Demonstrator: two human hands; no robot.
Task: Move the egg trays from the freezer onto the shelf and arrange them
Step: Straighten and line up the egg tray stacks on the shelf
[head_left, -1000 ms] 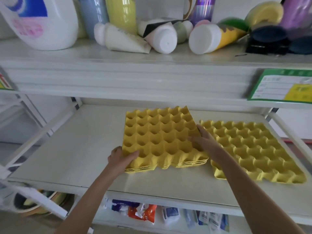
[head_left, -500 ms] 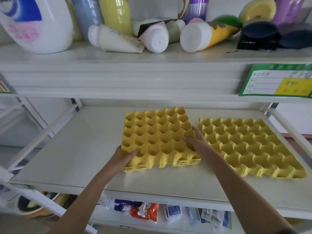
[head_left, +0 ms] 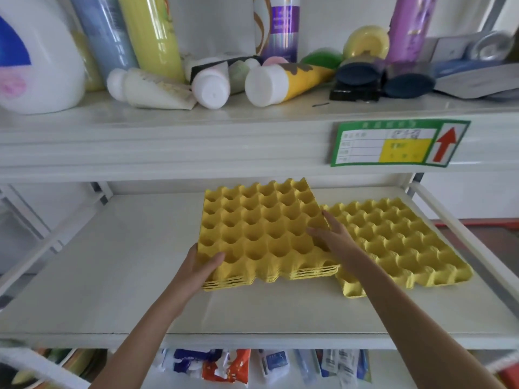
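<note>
Since a moment ago I've nudged the stack [head_left: 261, 231] rightward so its right edge now overlaps the single tray [head_left: 398, 242] on the shelf [head_left: 112, 262]. My left hand [head_left: 200, 266] grips its near-left corner; my right hand [head_left: 332, 237] lies flat, fingers straight, on its right edge

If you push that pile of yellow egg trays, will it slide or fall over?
The stack of egg trays probably slides: it sits low and flat on the smooth shelf. It looks light, moulded and fairly stiff. Nested layers likely stay together.
</note>
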